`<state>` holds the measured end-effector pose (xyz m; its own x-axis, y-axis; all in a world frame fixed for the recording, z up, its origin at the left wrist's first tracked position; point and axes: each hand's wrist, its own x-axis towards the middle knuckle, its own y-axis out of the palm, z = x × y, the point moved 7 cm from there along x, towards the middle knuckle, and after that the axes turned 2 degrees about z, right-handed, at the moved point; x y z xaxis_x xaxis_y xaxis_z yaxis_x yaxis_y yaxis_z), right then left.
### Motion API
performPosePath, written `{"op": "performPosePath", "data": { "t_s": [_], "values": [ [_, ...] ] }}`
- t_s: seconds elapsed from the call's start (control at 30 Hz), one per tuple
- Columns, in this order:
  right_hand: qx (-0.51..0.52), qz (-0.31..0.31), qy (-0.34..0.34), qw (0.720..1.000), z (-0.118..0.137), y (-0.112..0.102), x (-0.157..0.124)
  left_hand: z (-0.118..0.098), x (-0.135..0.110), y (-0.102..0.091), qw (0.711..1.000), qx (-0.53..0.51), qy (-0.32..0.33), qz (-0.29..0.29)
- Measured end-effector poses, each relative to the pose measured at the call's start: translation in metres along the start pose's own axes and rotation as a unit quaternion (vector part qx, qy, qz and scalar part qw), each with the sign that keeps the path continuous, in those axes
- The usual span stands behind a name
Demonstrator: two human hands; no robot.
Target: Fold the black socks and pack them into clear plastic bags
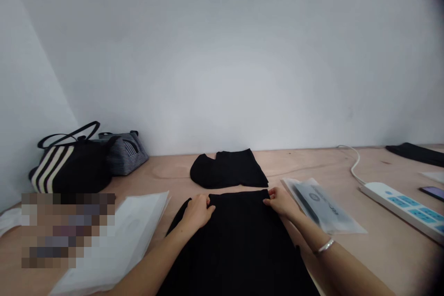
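Observation:
A black garment (239,240) lies spread flat on the wooden table (378,249) right in front of me. My left hand (196,211) pinches its far left corner, fingers closed on the cloth. At the far right corner my right hand (281,201) grips the same edge, a silver bracelet on its wrist. Just beyond the edge lies a folded pile of black cloth (229,169).
Clear plastic bags (118,240) lie at the left, and a packed plastic bag (321,206) at the right. Striped bags (86,157) stand by the wall at the far left. A white power strip (404,206), a phone (432,192) and another black cloth (416,152) are at the right.

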<state>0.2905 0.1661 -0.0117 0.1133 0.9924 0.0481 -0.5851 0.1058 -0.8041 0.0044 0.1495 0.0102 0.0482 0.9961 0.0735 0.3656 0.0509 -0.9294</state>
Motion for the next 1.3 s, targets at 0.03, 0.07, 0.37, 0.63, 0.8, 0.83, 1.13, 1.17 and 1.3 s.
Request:
{"op": "performPosePath", "data": {
  "t_s": [0.03, 0.07, 0.37, 0.63, 0.8, 0.83, 1.13, 1.17, 1.3],
  "values": [
    [-0.003, 0.004, 0.004, 1.0, -0.001, 0.002, 0.002, 0.0, 0.001, 0.001, 1.0, -0.011, 0.0, -0.001],
    [-0.006, 0.006, 0.005, 1.0, -0.002, 0.003, 0.003, -0.002, 0.001, 0.001, 1.0, -0.024, 0.003, -0.001],
    [-0.045, 0.007, -0.03, 0.999, 0.006, -0.005, 0.005, -0.004, 0.002, 0.004, 0.988, -0.14, 0.053, 0.044],
    [-0.135, -0.029, -0.012, 0.99, 0.014, -0.005, 0.016, 0.004, 0.028, 0.013, 0.999, -0.051, -0.011, 0.006],
    [-0.18, -0.046, -0.03, 0.982, 0.029, -0.011, 0.006, -0.002, 0.028, -0.001, 1.0, -0.007, 0.018, 0.015],
    [-0.185, -0.05, -0.042, 0.981, 0.035, -0.013, 0.0, -0.001, 0.026, -0.008, 0.999, 0.0, 0.029, 0.016],
    [-0.126, 0.198, -0.324, 0.916, 0.083, 0.032, -0.086, 0.036, 0.001, -0.041, 0.989, 0.092, 0.077, 0.085],
    [-0.132, 0.221, -0.331, 0.908, 0.082, 0.037, -0.091, 0.035, 0.0, -0.042, 0.989, 0.104, 0.074, 0.078],
    [-0.15, 0.23, -0.336, 0.901, 0.078, 0.046, -0.098, 0.013, -0.008, -0.044, 0.986, 0.137, 0.093, 0.016]
  ]
}}
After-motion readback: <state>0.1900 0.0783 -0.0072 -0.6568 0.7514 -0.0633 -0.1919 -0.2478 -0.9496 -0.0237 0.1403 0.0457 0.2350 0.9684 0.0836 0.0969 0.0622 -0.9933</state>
